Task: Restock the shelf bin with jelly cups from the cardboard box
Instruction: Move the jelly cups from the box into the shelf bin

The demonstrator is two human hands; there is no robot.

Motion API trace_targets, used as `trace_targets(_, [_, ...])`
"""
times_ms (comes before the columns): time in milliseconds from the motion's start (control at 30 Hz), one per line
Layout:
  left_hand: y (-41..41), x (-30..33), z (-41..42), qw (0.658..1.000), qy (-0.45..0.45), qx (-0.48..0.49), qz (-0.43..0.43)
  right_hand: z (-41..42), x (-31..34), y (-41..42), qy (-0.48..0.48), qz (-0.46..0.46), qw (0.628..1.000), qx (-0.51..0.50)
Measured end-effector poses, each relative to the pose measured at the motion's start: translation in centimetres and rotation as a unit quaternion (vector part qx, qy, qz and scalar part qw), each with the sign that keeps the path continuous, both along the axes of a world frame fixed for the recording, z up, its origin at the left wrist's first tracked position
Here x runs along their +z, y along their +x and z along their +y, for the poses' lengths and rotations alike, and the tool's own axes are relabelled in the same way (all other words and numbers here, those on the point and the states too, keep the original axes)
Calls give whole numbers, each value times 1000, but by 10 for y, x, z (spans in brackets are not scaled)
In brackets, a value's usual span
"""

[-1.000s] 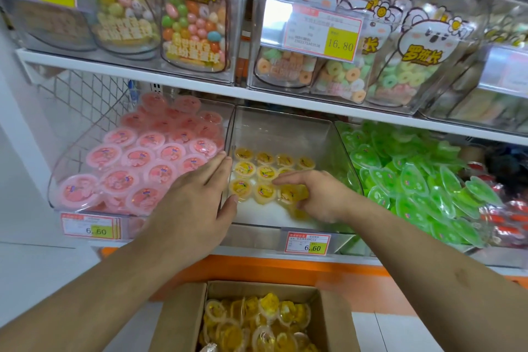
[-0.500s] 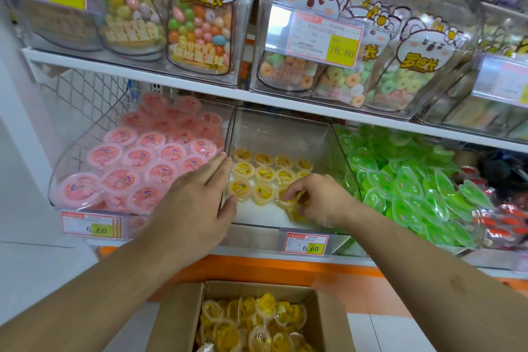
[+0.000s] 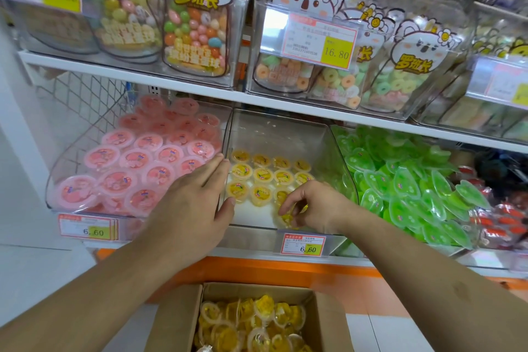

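Step in hand: placing. The person is setting yellow jelly cups into rows in the clear shelf bin (image 3: 328, 146), the middle one on the lower shelf.

Right hand (image 3: 317, 206): reaching into the front right of the bin, fingers curled down over a yellow cup (image 3: 287, 216) at the front edge and apparently pinching it; whether the cup is already resting on the bin floor cannot be told.

Left hand (image 3: 194, 203): lying flat and relaxed, fingers straight, holding nothing. It is resting over the wall between this bin and the pink cups (image 3: 134, 160) to the left, thumb tip just beside the front-left yellow cup.

Cups in bin (image 3: 263, 174): about three short rows, lids up, covering the middle of the floor. The front strip and the back are showing bare plastic, so the bin is judged far from full.

Box (image 3: 177, 320): cardboard, open, sitting below the shelf and between the forearms, well apart from both hands. Loose yellow cups (image 3: 251, 323) are lying in a jumbled heap inside, plenty remaining.

Next move, as a judgement: letting go of the cup so it is sitting level in line with the front row, then dropping a hand to the box for more. Cups are smooth and light; a careless nudge could be upsetting the rows.

Green cups (image 3: 405, 180): filling the bin to the right, not involved.
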State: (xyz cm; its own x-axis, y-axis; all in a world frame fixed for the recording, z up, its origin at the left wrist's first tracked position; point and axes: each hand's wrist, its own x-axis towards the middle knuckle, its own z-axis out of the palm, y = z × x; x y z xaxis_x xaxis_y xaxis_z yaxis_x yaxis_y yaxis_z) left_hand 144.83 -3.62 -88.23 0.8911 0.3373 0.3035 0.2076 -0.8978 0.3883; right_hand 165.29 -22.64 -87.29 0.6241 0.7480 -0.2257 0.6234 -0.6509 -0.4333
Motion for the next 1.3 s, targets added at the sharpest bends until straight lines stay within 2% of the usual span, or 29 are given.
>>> trace_targets(233, [0, -1, 0, 1000, 7, -2, -7, 5, -4, 4, -29, -37, 998, 29])
trace_targets(533, [-2, 0, -2, 1000, 16, -1, -9, 19, -12, 7, 3, -29, 995, 99])
trace_targets(633, [-1, 0, -2, 1000, 18, 0, -5, 19, -13, 10, 10, -25, 995, 100])
trace_targets(900, [-1, 1, -4, 1000, 21, 5, -3, 12, -13, 11, -14, -86, 992, 90])
trace_targets(1067, [-2, 2, -4, 1000, 17, 2, -3, 16, -17, 9, 15, -51, 995, 88])
trace_targets(1300, [-3, 4, -5, 1000, 26, 11, -1, 53, -21, -8, 49, -53, 989, 130])
